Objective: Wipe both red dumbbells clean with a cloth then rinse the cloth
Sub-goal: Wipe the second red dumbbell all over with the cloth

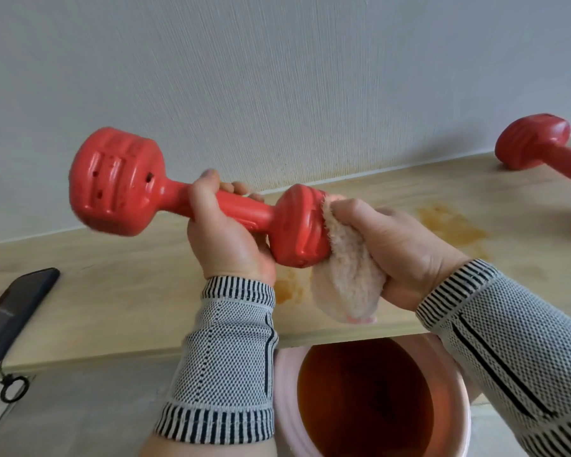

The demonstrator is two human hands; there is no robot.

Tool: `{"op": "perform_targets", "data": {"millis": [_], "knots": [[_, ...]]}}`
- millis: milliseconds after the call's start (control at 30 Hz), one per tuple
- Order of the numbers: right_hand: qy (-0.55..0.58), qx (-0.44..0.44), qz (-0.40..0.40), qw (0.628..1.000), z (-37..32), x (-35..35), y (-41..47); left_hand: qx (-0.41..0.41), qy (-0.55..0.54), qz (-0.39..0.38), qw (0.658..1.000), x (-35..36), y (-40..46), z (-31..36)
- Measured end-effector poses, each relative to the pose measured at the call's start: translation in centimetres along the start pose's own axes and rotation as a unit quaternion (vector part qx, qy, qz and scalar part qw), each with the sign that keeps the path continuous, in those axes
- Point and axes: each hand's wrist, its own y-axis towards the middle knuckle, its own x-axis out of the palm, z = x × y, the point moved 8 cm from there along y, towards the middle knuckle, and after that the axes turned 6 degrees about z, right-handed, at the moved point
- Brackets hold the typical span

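Note:
My left hand (223, 232) grips the handle of a red dumbbell (119, 183) and holds it level above the wooden shelf (112, 285). Its left head looks pitted, with small dark holes. My right hand (399, 245) is closed on a fluffy pale pink cloth (346, 282), which is pressed against the dumbbell's right head (302, 225). A second red dumbbell (538, 143) lies on the shelf at the far right, partly cut off by the frame edge.
Below the shelf's front edge stands a pink bucket (284, 390) holding rusty orange water (366, 400). Orange stains (452, 225) mark the shelf. A dark phone (14, 311) with a cable lies at the shelf's left end. A grey wall rises behind.

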Motion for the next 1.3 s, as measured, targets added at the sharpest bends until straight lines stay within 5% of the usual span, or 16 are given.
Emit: {"op": "perform_targets", "data": {"millis": [100,267,367,500,633,900,1167,1300], "knots": [[-0.079,-0.086,0.032,0.993,-0.6,-0.5,0.0,-0.024,0.031,0.045,0.998,0.1,-0.3,-0.2],[-0.303,-0.233,0.1,0.919,-2.1,0.0,-0.9,-0.105,-0.068,0.065,0.99,-0.6,-0.1,-2.0],[-0.406,-0.254,0.204,0.854,-3.0,-0.5,-1.4,-0.085,-0.063,0.087,0.991,-1.2,-0.2,-2.4],[-0.434,-0.278,0.23,0.826,-3.3,-0.4,-1.3,-0.01,-0.03,0.092,0.995,-1.0,-0.2,-1.6],[-0.419,-0.288,0.201,0.837,-3.1,-0.3,-0.9,0.031,-0.009,0.066,0.997,-0.5,-0.4,-0.9],[-0.292,-0.22,0.15,0.919,-2.5,-1.7,0.4,0.05,0.007,0.029,0.998,0.1,-1.1,-0.4],[-0.387,-0.245,0.109,0.882,-2.2,-0.1,-0.6,0.036,-0.005,0.025,0.999,0.0,-0.8,-0.3],[-0.34,-0.235,0.134,0.901,-2.7,-0.7,-0.2,0.053,0.001,0.005,0.999,0.5,-1.1,0.0]]}}
